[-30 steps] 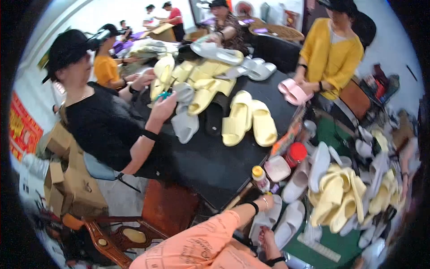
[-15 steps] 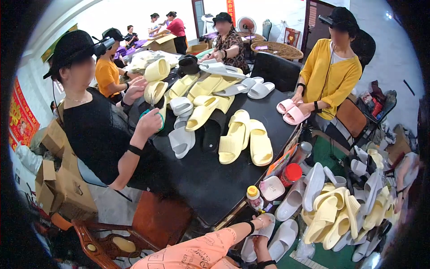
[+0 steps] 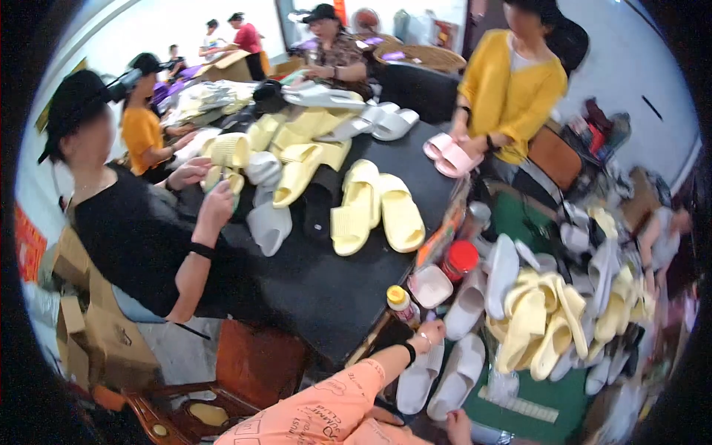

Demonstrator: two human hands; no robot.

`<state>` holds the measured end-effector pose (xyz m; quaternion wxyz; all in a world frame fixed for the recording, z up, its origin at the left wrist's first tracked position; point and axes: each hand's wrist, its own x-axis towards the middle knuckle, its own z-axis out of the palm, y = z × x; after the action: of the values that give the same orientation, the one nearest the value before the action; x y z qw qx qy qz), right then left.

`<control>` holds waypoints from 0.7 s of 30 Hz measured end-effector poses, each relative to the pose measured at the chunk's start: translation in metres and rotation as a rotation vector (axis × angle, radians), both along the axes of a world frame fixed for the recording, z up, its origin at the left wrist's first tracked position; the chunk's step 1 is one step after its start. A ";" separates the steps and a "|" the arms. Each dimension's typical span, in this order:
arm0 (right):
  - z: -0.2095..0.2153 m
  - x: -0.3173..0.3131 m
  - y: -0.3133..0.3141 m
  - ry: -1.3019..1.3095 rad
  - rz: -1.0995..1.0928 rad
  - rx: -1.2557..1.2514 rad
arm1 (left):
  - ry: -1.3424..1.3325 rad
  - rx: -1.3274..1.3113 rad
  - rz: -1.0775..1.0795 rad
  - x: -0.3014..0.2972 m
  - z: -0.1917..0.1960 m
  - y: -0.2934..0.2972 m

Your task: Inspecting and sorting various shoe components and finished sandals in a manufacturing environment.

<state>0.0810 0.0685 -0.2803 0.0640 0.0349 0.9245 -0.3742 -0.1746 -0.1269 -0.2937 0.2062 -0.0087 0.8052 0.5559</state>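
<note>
My left hand [image 3: 427,338], wearing a bracelet and a black wristband, is just above the toe end of a light grey slipper [image 3: 420,382]. Its fingers are blurred, so contact or grip cannot be made out. A matching grey slipper [image 3: 456,377] lies to the right of the first, roughly parallel with it. At the lower edge my right hand [image 3: 458,428] is partly in view beside the heel end of that pair, apart from it. Its visible fingers look loosely spread and nothing shows in them. A small bottle [image 3: 401,302] with a yellow cap stands beyond my left hand.
A red-lidded jar [image 3: 460,258] and a pale tub [image 3: 430,288] stand near the bottle. Yellow slippers [image 3: 545,326] are heaped at right on a green surface. Across the black table [image 3: 311,289], a co-worker handles pink slippers [image 3: 452,156]; another at left works on a yellow one.
My left hand has come off the grey slipper's strap, moving away past its toe. My right hand has drawn back from the slipper toward the lower edge. The whole view has shifted.
</note>
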 end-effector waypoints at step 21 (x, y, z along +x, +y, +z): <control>0.037 -0.089 -0.039 0.246 -0.041 0.060 | 0.158 -0.084 -0.321 -0.002 0.027 0.049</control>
<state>-0.0079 0.0292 -0.2435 -0.0586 0.0095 0.9352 -0.3492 -0.1762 -0.0778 -0.2666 0.2278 0.1550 0.8325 0.4806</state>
